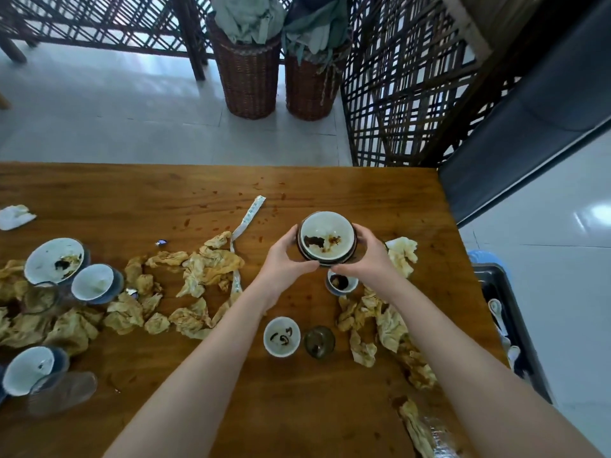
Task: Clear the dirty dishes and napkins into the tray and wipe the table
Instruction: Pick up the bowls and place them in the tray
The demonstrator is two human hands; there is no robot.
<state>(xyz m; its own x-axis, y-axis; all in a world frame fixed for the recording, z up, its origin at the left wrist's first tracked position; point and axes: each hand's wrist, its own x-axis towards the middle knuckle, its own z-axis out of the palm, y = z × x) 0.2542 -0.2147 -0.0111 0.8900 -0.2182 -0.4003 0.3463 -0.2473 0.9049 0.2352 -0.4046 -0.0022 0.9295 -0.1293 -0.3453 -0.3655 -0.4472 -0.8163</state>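
Clearing barely begun: both hands [286, 256] [367, 257], fingers grasping stacked bowls [325, 238].
Napkins [211, 266] litter the desk [363, 193]; tray [496, 285] at right nearly unfilled.

Brown wooden table [165, 193], speckled with dark sauce spots. Crumpled, stained yellow-brown paper napkins [211, 269] sprawl across it. Among them sit dirty white ceramic bowls [54, 261], a small white sauce-smeared cup [281, 337], a dark glass cup [319, 342] just beside it, and a long printed paper chopstick sleeve [249, 216].
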